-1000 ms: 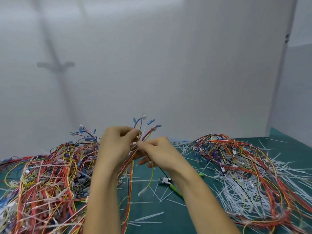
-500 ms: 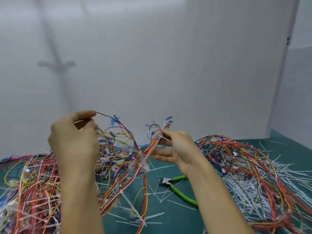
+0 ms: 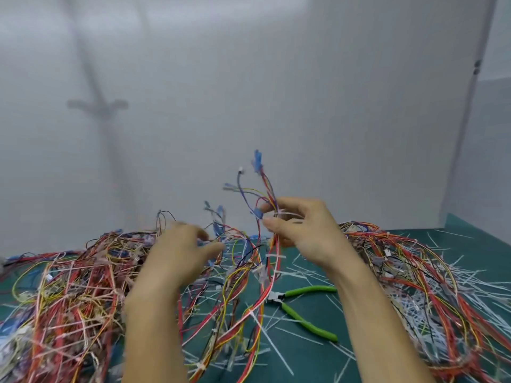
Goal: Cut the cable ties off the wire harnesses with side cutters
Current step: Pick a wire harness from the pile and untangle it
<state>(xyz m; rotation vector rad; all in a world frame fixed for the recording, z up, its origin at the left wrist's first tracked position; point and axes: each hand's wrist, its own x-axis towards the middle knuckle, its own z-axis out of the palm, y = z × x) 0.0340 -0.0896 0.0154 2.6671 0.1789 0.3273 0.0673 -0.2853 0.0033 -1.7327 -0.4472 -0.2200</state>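
Note:
My right hand [image 3: 301, 230] pinches a wire harness [image 3: 265, 194] of red, yellow and blue wires and holds it up above the table; its blue connectors point upward and its strands trail down to the mat. A white cable tie [image 3: 287, 214] sticks out at my fingertips. My left hand [image 3: 182, 252] is blurred, low over the left pile of harnesses [image 3: 72, 286], with fingers loosely spread and thumb out; I see nothing gripped in it. The side cutters [image 3: 304, 313] with green handles lie on the green mat [image 3: 304, 355] between my forearms, untouched.
A second heap of harnesses [image 3: 420, 277] lies on the right, over several cut white ties [image 3: 414, 305]. Loose tie offcuts are scattered over the mat. A white wall stands close behind the table.
My left hand has dropped from its raised position and let go of the black wire, coming down over the left pile. My right hand has lifted the harness higher and a little to the right.

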